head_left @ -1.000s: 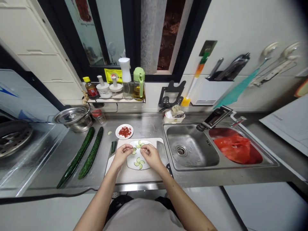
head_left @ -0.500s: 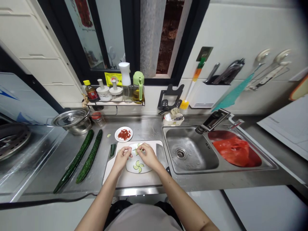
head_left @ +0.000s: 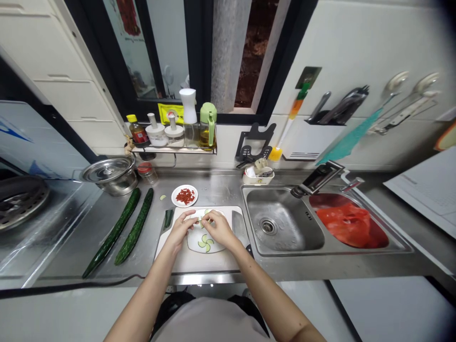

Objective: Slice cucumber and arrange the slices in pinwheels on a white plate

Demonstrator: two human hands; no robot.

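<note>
Over a white plate (head_left: 193,244), my left hand (head_left: 182,231) and my right hand (head_left: 216,228) meet with fingertips pinched round a small cucumber slice, mostly hidden by the fingers. Thin cucumber slices (head_left: 205,243) lie in a pinwheel on the near part of the plate, and more slices show behind my right hand. Under the plate is a pale cutting board (head_left: 178,265). A kitchen knife (head_left: 241,229) rests along the board's right side. On its upper left corner sits a short dark green cucumber piece (head_left: 168,218).
Two whole cucumbers (head_left: 135,227) lie on the steel counter at left, before a lidded pot (head_left: 112,175). Behind the board stands a small plate (head_left: 184,204) of red bits. To the right is a sink (head_left: 285,237) with a red plastic bag (head_left: 345,221) in its second basin.
My fingertips have come closer together round the slice, and my left index finger has lifted and straightened somewhat. The view has shifted slightly; the slices on the plate keep their pinwheel.
</note>
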